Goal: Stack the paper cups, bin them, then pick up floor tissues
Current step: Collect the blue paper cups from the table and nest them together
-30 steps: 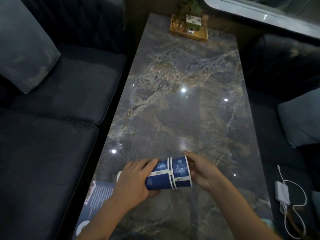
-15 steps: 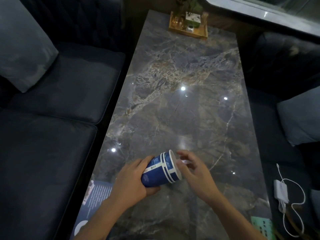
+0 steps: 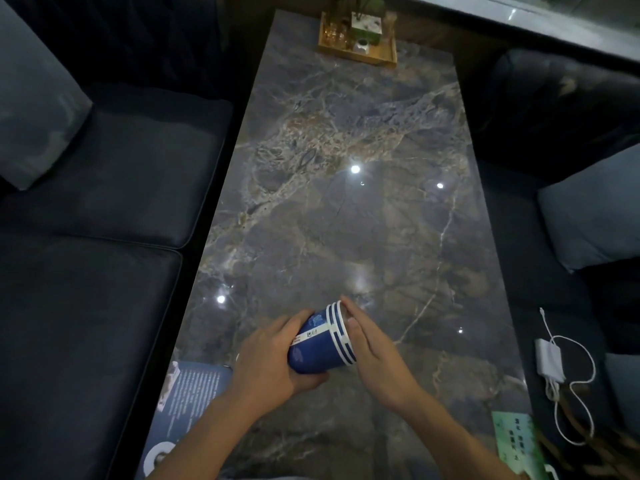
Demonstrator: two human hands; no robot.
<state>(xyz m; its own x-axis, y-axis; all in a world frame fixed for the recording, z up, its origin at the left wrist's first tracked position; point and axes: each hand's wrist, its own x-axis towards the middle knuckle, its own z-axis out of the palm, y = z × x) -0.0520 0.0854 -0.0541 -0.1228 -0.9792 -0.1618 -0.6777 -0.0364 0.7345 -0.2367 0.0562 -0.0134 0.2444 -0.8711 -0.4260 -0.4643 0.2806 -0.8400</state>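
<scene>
A nested stack of blue paper cups (image 3: 320, 342) with white rims lies tilted above the near end of the marble table (image 3: 346, 209), rims pointing right and away. My left hand (image 3: 273, 358) is wrapped around the base end of the stack. My right hand (image 3: 375, 355) is flat, fingers straight and together, its palm pressed against the white rims at the mouth of the stack. No bin or tissues are in view.
A wooden tray (image 3: 358, 41) with glasses and a small plant stands at the table's far end. A dark booklet (image 3: 188, 403) lies at the near left edge, a green card (image 3: 516, 441) at the near right. Dark sofas flank the table; a white charger and cable (image 3: 550, 362) rest on the right seat.
The outer cup has slid fully into the stack, which is shorter now. My right hand went from gripping that cup to pressing flat on the rims. The stack tilted more upward.
</scene>
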